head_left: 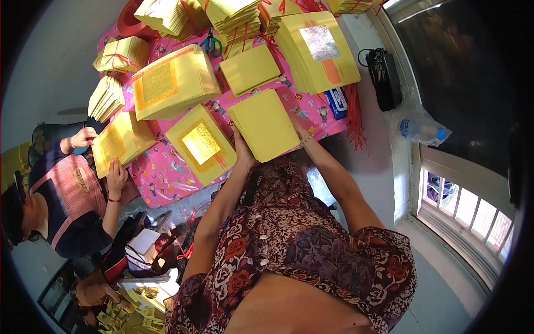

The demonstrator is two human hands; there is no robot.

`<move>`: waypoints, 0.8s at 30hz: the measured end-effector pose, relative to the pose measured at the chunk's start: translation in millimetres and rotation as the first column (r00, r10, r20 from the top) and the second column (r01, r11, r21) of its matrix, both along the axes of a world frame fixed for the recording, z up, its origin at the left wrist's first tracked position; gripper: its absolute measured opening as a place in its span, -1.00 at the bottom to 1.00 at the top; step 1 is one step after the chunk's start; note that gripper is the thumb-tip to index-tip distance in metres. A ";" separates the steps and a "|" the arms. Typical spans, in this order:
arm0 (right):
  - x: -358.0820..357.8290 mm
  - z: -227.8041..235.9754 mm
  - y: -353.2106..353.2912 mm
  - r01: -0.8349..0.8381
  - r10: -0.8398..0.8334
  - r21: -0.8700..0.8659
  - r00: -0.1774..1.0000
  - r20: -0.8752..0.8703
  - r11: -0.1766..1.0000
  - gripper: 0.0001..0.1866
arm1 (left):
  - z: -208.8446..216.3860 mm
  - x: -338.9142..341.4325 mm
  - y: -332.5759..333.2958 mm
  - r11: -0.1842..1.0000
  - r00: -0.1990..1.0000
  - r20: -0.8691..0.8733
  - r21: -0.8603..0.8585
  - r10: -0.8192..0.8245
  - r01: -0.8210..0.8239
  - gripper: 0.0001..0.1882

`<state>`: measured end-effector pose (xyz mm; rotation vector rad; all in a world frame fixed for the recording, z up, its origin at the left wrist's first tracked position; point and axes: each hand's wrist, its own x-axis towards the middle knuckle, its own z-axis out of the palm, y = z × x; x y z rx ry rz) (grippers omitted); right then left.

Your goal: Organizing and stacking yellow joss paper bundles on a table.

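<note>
Between my two hands is a stack of yellow paper sheets (264,127), plain on top, tilted at the near edge of the table. My left hand (243,147) grips its left side, with the fingers along the edge. At the right side my right hand (303,135) holds it too, its fingers mostly hidden by the paper. Just left of my left hand lies a yellow sheet with a gold foil square (201,145). Beyond the held stack rests another plain yellow stack (250,69). A tall pile with a silver foil square (320,53) stands to the far right.
The table wears a pink patterned cloth (158,181). A gold-foil pile (178,83), red-tied bundles (122,54), scissors (211,43), a blue-white box (337,104) and red strings (356,119) lie on it. At left, a co-worker (75,183) handles yellow paper. A bottle (423,132) lies by the window.
</note>
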<state>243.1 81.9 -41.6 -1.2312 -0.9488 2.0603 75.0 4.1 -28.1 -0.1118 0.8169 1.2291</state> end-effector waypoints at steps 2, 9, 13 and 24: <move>1.9 -1.0 0.3 0.008 -0.008 0.006 1.000 0.008 1.000 -0.35 | 2.2 -4.3 -0.8 1.000 0.995 -0.099 0.009 0.011 -0.010 -0.19; 26.2 -14.3 -24.7 0.521 -0.523 0.034 0.851 0.051 0.853 -0.36 | 21.8 -30.4 20.3 0.989 0.830 -0.538 0.073 0.147 -0.128 -0.37; 28.0 -25.1 -91.8 0.802 -0.794 -0.248 0.587 0.157 0.544 -0.37 | 69.4 -71.6 70.9 0.864 0.101 -0.959 0.282 0.264 0.418 -0.40; -53.8 -9.6 -94.6 0.497 -0.856 -0.743 0.480 -0.195 0.448 -0.21 | 78.4 -60.3 170.1 0.213 0.083 -0.505 -0.204 -0.859 0.956 -0.22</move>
